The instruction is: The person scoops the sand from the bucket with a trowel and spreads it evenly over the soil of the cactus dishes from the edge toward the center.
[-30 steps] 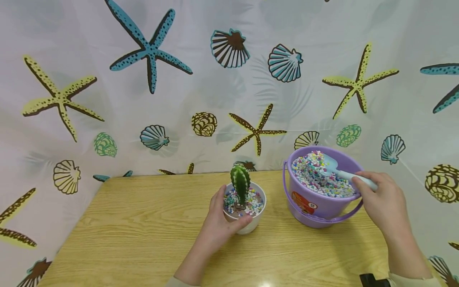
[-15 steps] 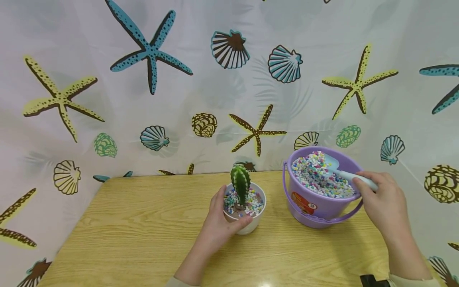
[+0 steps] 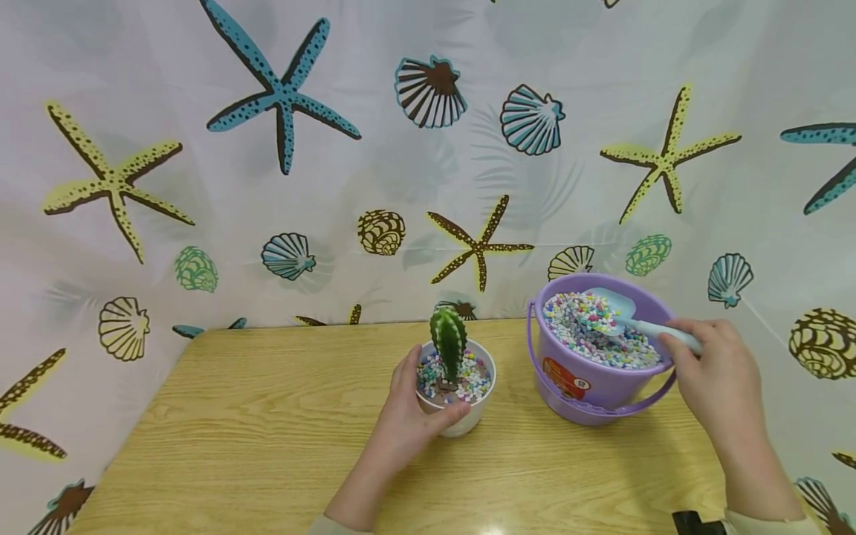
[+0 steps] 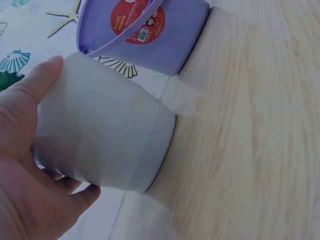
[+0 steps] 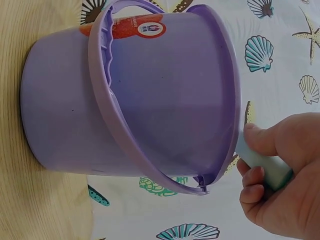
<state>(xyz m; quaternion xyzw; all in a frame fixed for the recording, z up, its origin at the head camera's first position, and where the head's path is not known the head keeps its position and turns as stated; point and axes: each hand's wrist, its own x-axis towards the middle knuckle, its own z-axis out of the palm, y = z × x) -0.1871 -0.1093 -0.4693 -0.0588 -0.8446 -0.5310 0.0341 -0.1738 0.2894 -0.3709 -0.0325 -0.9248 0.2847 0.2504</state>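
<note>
Shell-print cloth (image 3: 401,171) backs the surface (image 3: 267,431). At frame right, the right hand (image 3: 718,383) grips the scoop (image 3: 652,329), which slants up-left into the bucket (image 3: 622,385); at lower centre, the left hand (image 3: 411,417) holds the pot (image 3: 472,420) in a wide curl.

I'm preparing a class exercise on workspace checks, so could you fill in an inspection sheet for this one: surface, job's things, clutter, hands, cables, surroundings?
Surface: wood-grain table, glare spot at its near edge.
Job's things: white pot with a cactus, standing on the table; to its right, a purple bucket holding multicoloured pellets. Similar pellets lie around the cactus.
Clutter: nothing seen, apart from a black item beside the right sleeve.
Hands: left hand grips the pot; right hand holds a pale blue scoop, its blade inside the bucket.
Cables: nothing seen.
Surroundings: pale fabric printed with starfish and shells.
</note>
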